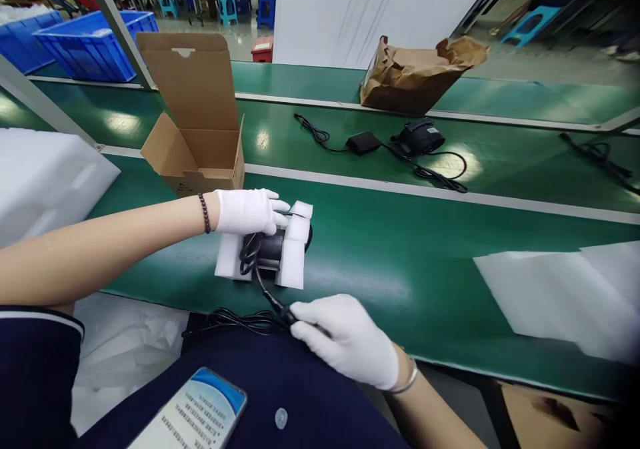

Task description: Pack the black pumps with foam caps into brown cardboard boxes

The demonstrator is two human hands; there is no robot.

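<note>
Right hand (350, 342): gloved, thumb and fingers closed on a black cable connector (286, 315), at the near edge of the green bench (390, 255). Its forearm enters from the lower right, hand pointing up and left. Left hand (247, 211): gloved, palm down, fingers outstretched and slightly apart over the foam blocks (291, 262); exact fingertip contact cannot be determined. Its forearm extends across from the left. The black device (273, 245) sits between the foam blocks on the bench, in front of an open carton (207, 79).
</note>
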